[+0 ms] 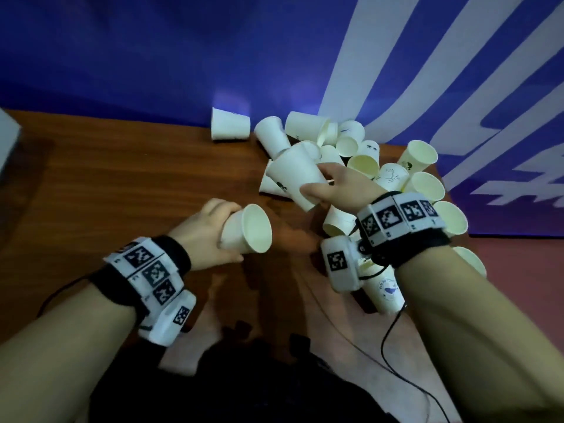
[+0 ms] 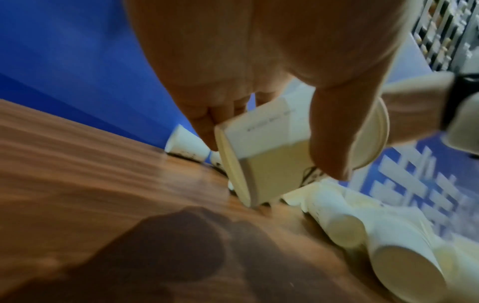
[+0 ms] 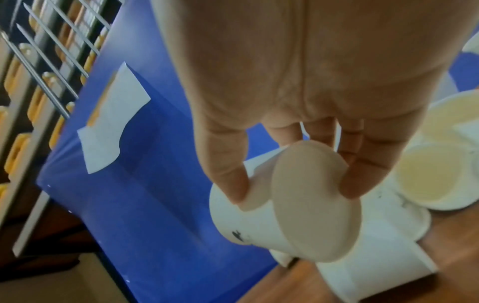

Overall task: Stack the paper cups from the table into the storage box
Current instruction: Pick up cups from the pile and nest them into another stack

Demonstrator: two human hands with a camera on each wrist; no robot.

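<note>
My left hand [image 1: 227,232] grips a white paper cup [image 1: 247,228] on its side above the wooden table [image 1: 122,178], mouth turned to the right. In the left wrist view the fingers and thumb of that hand [image 2: 267,143] wrap the cup [image 2: 272,164]. A little farther back, my right hand [image 1: 316,180] pinches a second cup [image 1: 293,175] near its base, tilted with its mouth to the upper left. The right wrist view shows this hand [image 3: 295,187] holding the cup [image 3: 311,215] base toward the camera. A heap of loose cups [image 1: 360,154] lies behind and to the right.
One cup [image 1: 229,128] lies alone on its side by the blue backdrop [image 1: 152,56]. Another cup [image 1: 384,294] lies under my right wrist. A white object [image 1: 7,138] shows at the left edge. A black cable [image 1: 387,340] trails over the table's near right.
</note>
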